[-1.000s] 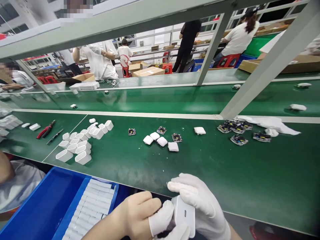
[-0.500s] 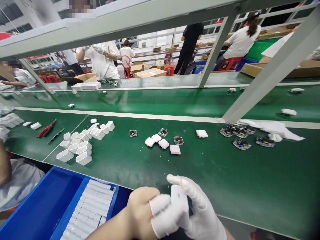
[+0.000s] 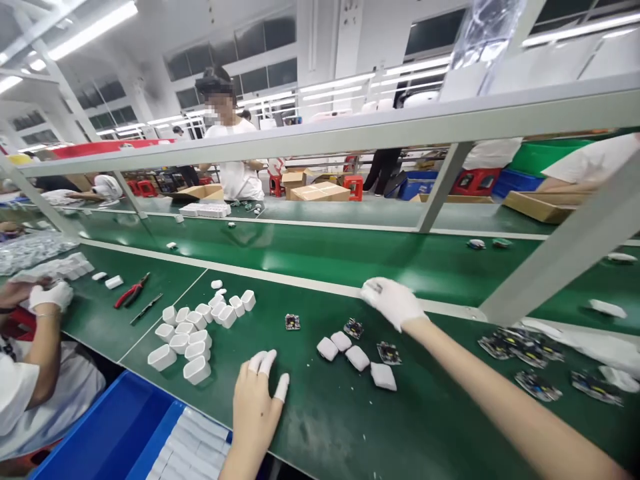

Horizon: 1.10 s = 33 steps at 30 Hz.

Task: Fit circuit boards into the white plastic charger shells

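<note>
My left hand (image 3: 257, 400) lies flat on the green table (image 3: 450, 427) near its front edge, fingers spread, with white cots on the fingertips and nothing in it. My right hand (image 3: 393, 301), in a white glove, is stretched far forward to the white strip at the belt's edge. Its fingers are curled over something small that I cannot make out. Between the hands lie several white plastic caps (image 3: 345, 347) and small circuit boards (image 3: 353, 327). The white charger from the earlier frames is not in sight.
A cluster of white open shells (image 3: 190, 333) stands at the left, with red pliers (image 3: 131, 291) beyond. More circuit boards (image 3: 520, 347) and a white cloth (image 3: 590, 343) lie right. A blue bin (image 3: 100, 433) sits below. A co-worker's gloved hand (image 3: 50, 297) works left. A slanted frame strut (image 3: 560, 260) crosses right.
Both hands have left the white charger held at the table's front edge. The right hand reached far forward to the belt; the left dropped flat on the table. The view tilted up.
</note>
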Tool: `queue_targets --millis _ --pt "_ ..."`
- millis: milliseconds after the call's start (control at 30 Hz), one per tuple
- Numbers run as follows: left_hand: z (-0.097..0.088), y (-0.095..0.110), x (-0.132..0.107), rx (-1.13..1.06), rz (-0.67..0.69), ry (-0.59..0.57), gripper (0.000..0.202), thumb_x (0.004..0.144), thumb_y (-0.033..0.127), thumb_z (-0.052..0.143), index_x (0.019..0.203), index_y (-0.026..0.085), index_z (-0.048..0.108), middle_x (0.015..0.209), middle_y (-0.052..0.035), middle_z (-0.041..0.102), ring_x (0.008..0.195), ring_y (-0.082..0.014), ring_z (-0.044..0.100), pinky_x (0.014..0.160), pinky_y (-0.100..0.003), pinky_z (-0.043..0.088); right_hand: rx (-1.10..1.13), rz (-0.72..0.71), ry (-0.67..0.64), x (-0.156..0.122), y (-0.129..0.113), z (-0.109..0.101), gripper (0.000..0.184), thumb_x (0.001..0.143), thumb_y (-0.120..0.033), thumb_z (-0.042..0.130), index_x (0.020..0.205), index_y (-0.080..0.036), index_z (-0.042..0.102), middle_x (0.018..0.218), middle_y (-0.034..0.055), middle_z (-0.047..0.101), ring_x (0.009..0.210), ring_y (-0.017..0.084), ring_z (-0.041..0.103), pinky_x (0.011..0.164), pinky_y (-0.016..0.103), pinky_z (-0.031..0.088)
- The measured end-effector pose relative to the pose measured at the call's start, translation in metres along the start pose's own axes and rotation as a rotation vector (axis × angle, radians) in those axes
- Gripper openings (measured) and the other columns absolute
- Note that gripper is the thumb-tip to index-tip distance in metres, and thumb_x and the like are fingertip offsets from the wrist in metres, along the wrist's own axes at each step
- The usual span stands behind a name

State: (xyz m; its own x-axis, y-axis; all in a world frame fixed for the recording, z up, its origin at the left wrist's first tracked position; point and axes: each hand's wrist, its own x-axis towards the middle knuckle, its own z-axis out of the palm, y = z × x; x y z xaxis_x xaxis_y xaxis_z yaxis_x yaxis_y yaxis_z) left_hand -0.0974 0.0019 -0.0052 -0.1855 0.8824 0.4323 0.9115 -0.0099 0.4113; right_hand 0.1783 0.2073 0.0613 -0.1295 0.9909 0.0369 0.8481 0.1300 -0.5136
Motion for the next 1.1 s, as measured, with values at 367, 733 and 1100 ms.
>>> queue_targets --millis 367,733,1100 --pt "-0.034 -0.042 0.117 0.574 -0.008 -0.064 0.044 0.087 0.018 0.050 0.131 0.016 0.053 0.138 -0.0163 0.049 0.130 -0.0342 0.038 0.099 -0.047 0.039 -0.174 0.115 0.118 0.084 -0.007 0.030 0.044 0.094 -0.040 0.058 0.129 -0.015 0.049 0.128 0.0120 0.049 0.114 0.029 0.050 0.096 0.051 0.041" --pt "-0.005 -0.004 0.148 0.548 0.066 -0.234 0.023 0.083 0.007 0.045 0.083 0.013 0.067 0.094 -0.0144 0.068 0.107 -0.0282 0.056 0.089 -0.041 0.042 -0.133 -0.600 -0.275 -0.011 -0.097 0.095 0.030 0.092 -0.038 0.062 0.111 -0.015 0.061 0.110 0.0073 0.061 0.099 0.022 0.059 0.088 0.043 0.049" --pt "-0.006 0.036 0.001 0.203 0.191 0.016 0.026 0.084 0.013 0.051 0.103 0.021 0.067 0.102 -0.0089 0.068 0.093 -0.0265 0.062 0.075 -0.039 0.055 0.149 -0.677 -0.221 -0.024 -0.110 0.079 0.029 0.096 -0.033 0.058 0.120 -0.017 0.057 0.121 0.0087 0.056 0.103 0.023 0.059 0.088 0.042 0.051"
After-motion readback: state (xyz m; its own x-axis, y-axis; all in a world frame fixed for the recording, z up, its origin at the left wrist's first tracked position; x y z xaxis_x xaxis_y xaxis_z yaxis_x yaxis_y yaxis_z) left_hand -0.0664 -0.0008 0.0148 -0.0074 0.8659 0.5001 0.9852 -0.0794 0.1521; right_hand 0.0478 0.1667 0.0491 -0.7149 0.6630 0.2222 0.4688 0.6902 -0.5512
